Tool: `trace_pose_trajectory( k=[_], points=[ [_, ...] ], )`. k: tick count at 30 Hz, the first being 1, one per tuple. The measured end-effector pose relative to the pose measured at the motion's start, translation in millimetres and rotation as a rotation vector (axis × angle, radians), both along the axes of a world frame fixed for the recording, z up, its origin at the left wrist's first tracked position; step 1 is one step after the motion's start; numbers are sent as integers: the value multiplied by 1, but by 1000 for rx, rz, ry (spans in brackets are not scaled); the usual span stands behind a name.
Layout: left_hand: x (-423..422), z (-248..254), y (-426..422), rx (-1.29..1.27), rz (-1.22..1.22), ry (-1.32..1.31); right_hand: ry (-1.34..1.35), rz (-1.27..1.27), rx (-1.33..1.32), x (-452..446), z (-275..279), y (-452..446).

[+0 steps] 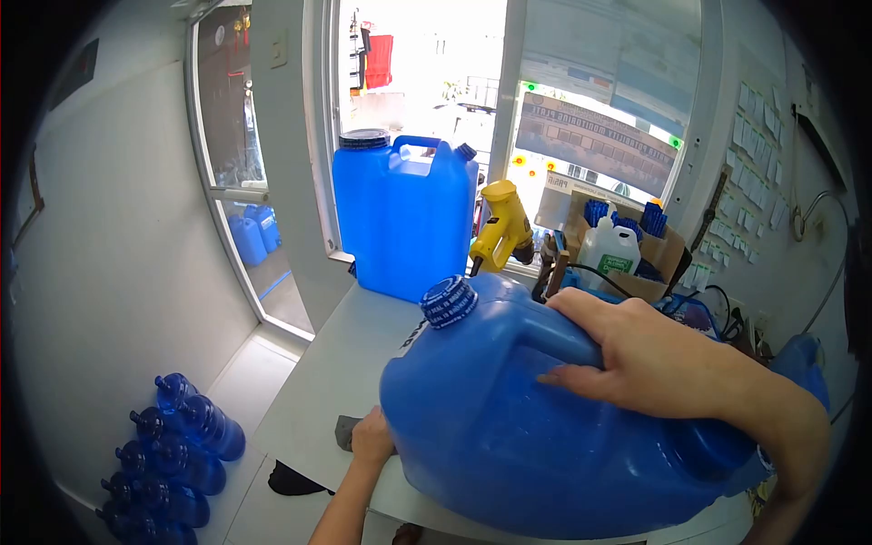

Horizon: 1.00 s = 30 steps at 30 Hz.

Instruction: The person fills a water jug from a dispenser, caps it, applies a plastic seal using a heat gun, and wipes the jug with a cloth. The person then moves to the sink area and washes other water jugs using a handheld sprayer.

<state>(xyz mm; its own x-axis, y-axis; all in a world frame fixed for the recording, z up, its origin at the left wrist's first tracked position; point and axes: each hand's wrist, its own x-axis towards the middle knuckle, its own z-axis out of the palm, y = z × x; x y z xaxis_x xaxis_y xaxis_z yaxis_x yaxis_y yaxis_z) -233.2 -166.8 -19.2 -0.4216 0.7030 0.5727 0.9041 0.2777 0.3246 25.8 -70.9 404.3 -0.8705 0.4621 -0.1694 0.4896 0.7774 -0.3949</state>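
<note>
A large blue plastic jug [509,427] lies tilted across the white table, its dark printed cap [449,302] toward the upper left. My right hand [627,350] is wrapped around the jug's moulded handle, thumb on the near side. Low at the jug's left end, my left hand [372,438] is closed, and a small grey flat piece [345,432] sticks out from its fingers. I cannot make out whether that piece is a cloth or a sponge. Behind stands a second blue jug [404,222], upright, with a wide dark lid and a smaller cap.
A yellow heat gun [502,227] stands beside the upright jug. To its right are a white bottle [610,249] and a cardboard box [670,259] with blue items. Several blue water bottles [186,463] stand on the floor at left, by the white table [313,381].
</note>
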Motion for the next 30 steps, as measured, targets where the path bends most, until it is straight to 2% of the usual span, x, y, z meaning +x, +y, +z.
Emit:
trace_pose_trajectory(
  k=[1,4,5,7,8,9,11,13,15,17,19,20,22,23,25,26,28,30],
  points=[
    [-4,-1,1,-73,46,3,-8,-1,-1,1,1,-1],
    [-42,9,5,93,98,66,-59,-34,-44,6,5,-2],
    [-64,8,5,63,153,26,-60,-35,-66,9,6,-2],
    [-106,22,0,36,358,-464,-67,-34,-89,13,6,1],
    [-111,43,0,139,310,-619,-54,-38,-137,15,6,3],
    [-114,74,-5,243,255,-762,-31,-42,-186,17,7,5],
    [-96,128,-7,537,-72,-1097,28,-102,-222,20,12,3],
    [-59,215,-26,721,-362,-1314,88,-158,-247,26,20,8],
    [-21,299,-45,831,-773,-1283,528,-104,-167,45,28,26],
    [27,375,-59,710,-869,-1217,706,-85,-51,68,42,34],
    [57,421,-52,451,-989,-999,778,-73,49,92,51,41],
    [67,430,-33,328,-848,-538,816,-88,51,99,52,39],
    [96,445,15,-64,-711,-150,837,-81,33,119,52,43],
    [114,447,37,-330,-728,-212,859,-75,14,126,50,44],
    [144,427,60,-763,-636,-56,884,-64,-3,141,45,46],
    [148,430,61,-760,-631,-52,855,-64,-21,150,41,48],
    [153,439,67,-1166,-766,-206,818,-80,-73,164,33,47],
    [162,434,74,-1132,-717,-190,802,-92,-103,164,28,42]
  ],
)
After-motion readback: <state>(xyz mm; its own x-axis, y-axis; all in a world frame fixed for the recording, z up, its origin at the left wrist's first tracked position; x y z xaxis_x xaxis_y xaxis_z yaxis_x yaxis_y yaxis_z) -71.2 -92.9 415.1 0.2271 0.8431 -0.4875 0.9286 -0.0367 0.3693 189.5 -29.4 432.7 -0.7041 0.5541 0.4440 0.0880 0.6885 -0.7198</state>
